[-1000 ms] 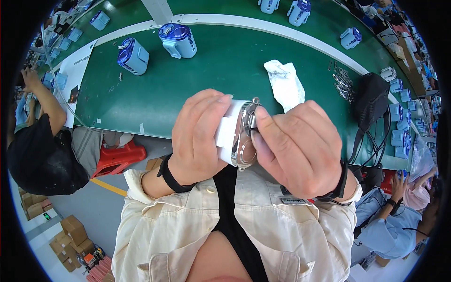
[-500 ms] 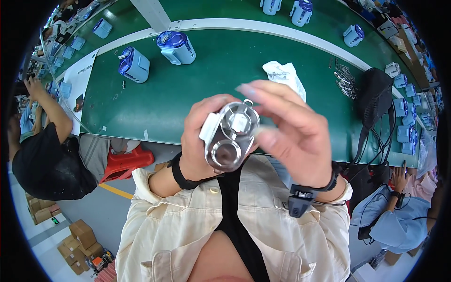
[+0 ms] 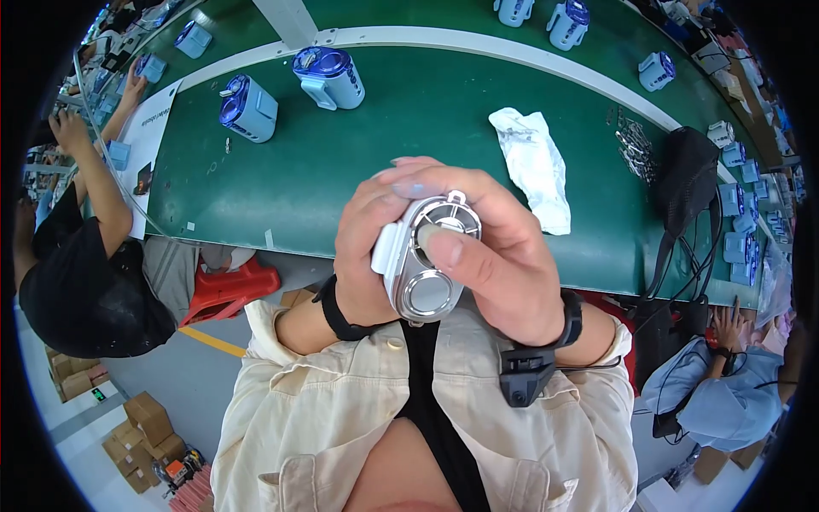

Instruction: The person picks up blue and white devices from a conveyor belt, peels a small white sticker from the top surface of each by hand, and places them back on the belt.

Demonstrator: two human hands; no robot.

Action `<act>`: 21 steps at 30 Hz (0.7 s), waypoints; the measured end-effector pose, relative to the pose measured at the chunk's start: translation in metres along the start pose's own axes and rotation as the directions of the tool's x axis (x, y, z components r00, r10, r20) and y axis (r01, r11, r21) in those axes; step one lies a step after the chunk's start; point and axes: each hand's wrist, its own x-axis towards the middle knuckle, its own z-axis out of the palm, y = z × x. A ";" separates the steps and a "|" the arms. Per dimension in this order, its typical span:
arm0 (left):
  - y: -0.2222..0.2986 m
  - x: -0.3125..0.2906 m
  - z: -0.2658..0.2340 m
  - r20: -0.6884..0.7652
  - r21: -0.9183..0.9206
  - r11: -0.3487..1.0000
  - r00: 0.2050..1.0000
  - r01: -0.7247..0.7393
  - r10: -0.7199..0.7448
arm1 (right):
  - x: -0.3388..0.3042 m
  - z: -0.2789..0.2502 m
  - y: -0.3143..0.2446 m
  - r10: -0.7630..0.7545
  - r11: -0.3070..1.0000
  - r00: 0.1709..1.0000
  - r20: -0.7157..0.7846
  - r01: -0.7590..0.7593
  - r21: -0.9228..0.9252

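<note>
silver-topped container (image 3: 429,294), right hand (image 3: 514,271) curled around

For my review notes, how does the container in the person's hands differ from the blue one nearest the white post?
The held container has a silver top and whitish side; the blue container has a dark blue top and light blue body. The left hand and right hand grasp the held container; the blue container stands on the green table. Both tops are elongated and rounded.
</note>
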 end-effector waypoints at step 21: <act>-0.016 0.012 -0.009 0.055 -0.047 0.960 0.960 0.276 -0.274 | 0.242 -0.163 0.037 -0.462 0.280 0.869 -0.177 -0.046 -0.959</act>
